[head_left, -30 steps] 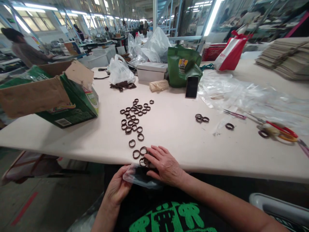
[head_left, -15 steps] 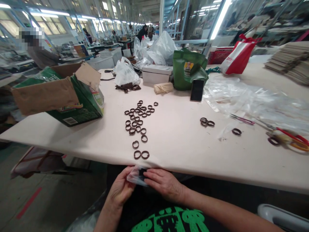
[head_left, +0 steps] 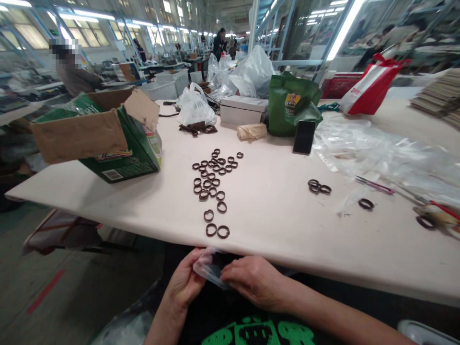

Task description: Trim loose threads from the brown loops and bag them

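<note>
Just below the table's front edge, my left hand [head_left: 187, 279] is closed on one side of a small clear plastic bag [head_left: 208, 269]. My right hand [head_left: 253, 281] is at the bag's other side, its fingers bent and pressed on the plastic. Something dark shows behind or through the bag; I cannot tell what it is. On the table right above my hands lie two dark brown rings [head_left: 217, 231], side by side. Several more such rings [head_left: 212, 182] spread in a loose cluster toward the middle of the table.
A green cardboard box [head_left: 122, 160] stands open at left. At the back are a white box [head_left: 240, 110], a green bag [head_left: 287, 115] and a phone [head_left: 304, 137]. Clear plastic sheets [head_left: 377, 143], snips [head_left: 374, 185], red-handled scissors [head_left: 443, 209] and a few more rings [head_left: 319, 187] lie at right.
The view has shifted slightly, so the table's things appear farther right. My hands have stayed on the plastic bag, the right one a little more curled and apart from the left.
</note>
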A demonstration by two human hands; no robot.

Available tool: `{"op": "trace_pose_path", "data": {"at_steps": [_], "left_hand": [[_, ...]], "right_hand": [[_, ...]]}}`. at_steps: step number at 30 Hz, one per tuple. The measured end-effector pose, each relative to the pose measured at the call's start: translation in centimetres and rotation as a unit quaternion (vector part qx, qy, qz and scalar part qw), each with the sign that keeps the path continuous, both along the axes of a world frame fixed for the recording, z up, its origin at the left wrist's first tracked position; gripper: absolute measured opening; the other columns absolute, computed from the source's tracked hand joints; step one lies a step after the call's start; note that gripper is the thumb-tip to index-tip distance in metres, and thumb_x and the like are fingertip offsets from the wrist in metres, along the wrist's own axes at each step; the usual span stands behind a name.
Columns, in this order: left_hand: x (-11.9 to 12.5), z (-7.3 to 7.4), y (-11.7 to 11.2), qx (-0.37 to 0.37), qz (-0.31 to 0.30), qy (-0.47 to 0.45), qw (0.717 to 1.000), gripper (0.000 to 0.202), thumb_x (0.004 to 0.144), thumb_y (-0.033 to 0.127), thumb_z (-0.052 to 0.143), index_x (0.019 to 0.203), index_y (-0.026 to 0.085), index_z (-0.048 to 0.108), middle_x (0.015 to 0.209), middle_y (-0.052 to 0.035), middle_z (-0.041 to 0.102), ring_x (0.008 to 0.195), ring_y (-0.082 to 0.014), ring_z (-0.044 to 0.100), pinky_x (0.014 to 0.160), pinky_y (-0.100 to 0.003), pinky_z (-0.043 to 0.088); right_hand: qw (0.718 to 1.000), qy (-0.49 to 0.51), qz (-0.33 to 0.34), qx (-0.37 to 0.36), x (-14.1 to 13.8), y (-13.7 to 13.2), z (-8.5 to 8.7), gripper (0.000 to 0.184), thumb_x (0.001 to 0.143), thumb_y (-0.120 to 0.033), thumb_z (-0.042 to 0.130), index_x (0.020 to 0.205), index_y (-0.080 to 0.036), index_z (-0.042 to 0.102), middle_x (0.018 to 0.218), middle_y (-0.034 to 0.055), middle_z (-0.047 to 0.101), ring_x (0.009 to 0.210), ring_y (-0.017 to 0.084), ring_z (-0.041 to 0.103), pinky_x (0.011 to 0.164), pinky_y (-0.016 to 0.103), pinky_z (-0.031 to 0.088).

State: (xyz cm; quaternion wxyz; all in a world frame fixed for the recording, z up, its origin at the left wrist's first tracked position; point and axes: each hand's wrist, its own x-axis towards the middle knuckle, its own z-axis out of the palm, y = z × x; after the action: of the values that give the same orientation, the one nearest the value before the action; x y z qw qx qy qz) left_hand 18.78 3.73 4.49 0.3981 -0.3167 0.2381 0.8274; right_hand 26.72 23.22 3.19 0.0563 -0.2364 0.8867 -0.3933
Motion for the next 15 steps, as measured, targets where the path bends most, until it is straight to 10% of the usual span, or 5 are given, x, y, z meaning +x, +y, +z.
{"op": "trace_pose_path", "data": {"at_steps": [7, 15], "left_hand": [[-0.2, -0.8, -0.2, 0.015, 0.009, -0.01, 1.0, 0.022, 0.091, -0.001, 0.038, 0.081, 0.008, 0.055, 0.066, -0.0003, 0.051, 0.044, -0.0018, 0.046, 0.039, -0.008, 0.038], [-0.1, -1.1, -0.3, 0.02, 0.01, -0.008, 1.0, 0.024, 0.093, 0.0, 0.032, 0.084, 0.011, 0.051, 0.066, 0.001, 0.05, 0.043, -0.0014, 0.046, 0.039, -0.007, 0.038]], "right_hand": [[0.962, 0.131, -0.186, 0.15, -12.2, 2.5, 2.4, 0.025, 0.1, -0.023, 0.048, 0.111, -0.023, 0.07, 0.107, 0.0039, 0.07, 0.09, 0.015, 0.066, 0.08, 0.024, 0.049], [0.938, 0.082, -0.155, 0.3, -20.0, 2.0, 4.5, 0.024, 0.091, -0.021, 0.054, 0.095, -0.024, 0.077, 0.1, 0.0056, 0.073, 0.09, 0.021, 0.067, 0.072, 0.025, 0.047]]}}
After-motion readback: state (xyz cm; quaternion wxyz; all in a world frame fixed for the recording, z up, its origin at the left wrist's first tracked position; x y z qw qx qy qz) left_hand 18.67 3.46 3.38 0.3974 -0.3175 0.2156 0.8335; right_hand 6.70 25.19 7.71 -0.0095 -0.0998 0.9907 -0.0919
